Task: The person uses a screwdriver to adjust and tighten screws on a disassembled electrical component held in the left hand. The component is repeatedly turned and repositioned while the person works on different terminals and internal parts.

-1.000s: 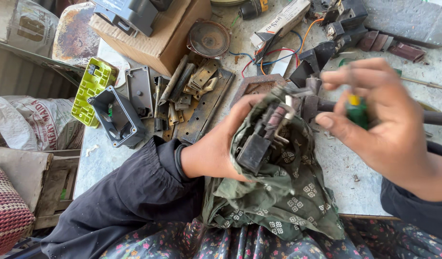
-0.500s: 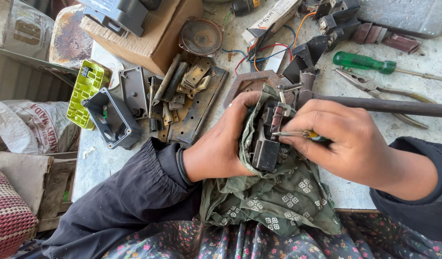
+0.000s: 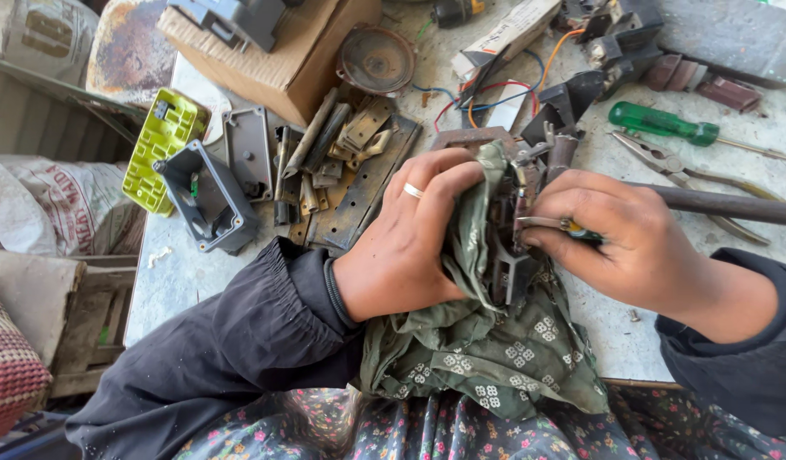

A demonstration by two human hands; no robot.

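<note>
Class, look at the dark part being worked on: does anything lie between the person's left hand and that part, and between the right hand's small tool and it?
Yes: the green patterned cloth lies between the left hand and the dark part. The right hand holds a small tool whose tip meets the part with nothing visible between.

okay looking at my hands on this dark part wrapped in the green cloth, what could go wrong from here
The small tool in your right hand points toward your left hand, which grips the dark part through the green cloth; a slip could jab the fingers. The cloth might also snag on the part's edges. The green screwdriver and pliers lie close by and could get knocked.
</note>
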